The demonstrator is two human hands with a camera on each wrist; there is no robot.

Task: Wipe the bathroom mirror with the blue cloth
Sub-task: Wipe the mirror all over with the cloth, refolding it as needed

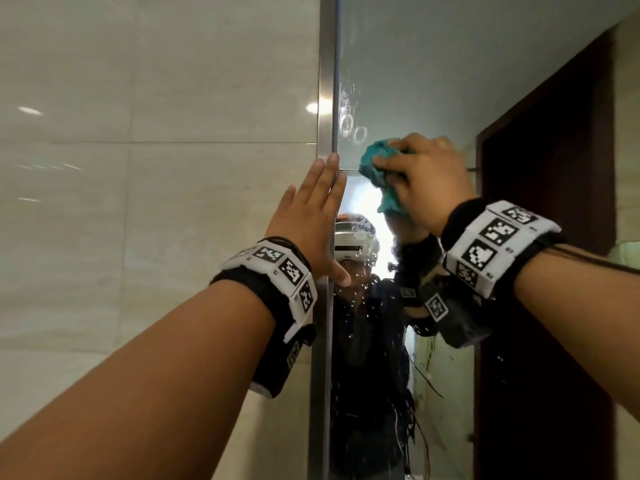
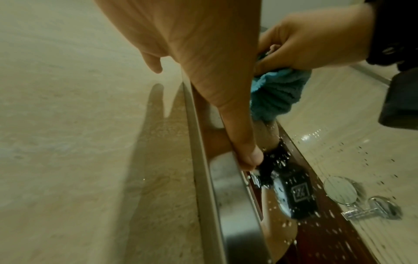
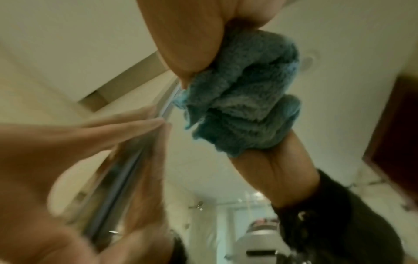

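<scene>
Two hands work at the left edge of the bathroom mirror (image 1: 433,81), which serves as the landmark throughout. Right hand (image 1: 427,178): fingers curled round the bunched blue cloth (image 1: 379,168), pressing it against the glass just right of the mirror's metal frame strip (image 1: 325,98); the right-wrist view confirms the clenched hold, with folds of cloth bulging out between thumb and fingers. Left hand (image 1: 311,209): flat, fingers straight and together, holding nothing, laid against the frame strip and the adjoining tiled wall (image 1: 138,168), apparently as a brace.

Progress, judged from the glass alone. Just above the cloth, beside the frame strip, soapy rings and smeared streaks (image 1: 349,123) remain. Below the cloth, water droplets (image 1: 367,306) speckle the mirror down toward its lower part; the left-wrist view shows further drops spread across the glass. Higher up, the surface looks hazy rather than clear. The wiping therefore appears under way but far from complete: the marks near the upper left edge and the wet lower area both seem left to do.

Containers: none can be identified in any view. A small round shaving mirror (image 2: 340,190) on a chrome arm appears in the left-wrist view, whether directly or as a reflection cannot be told.
</scene>
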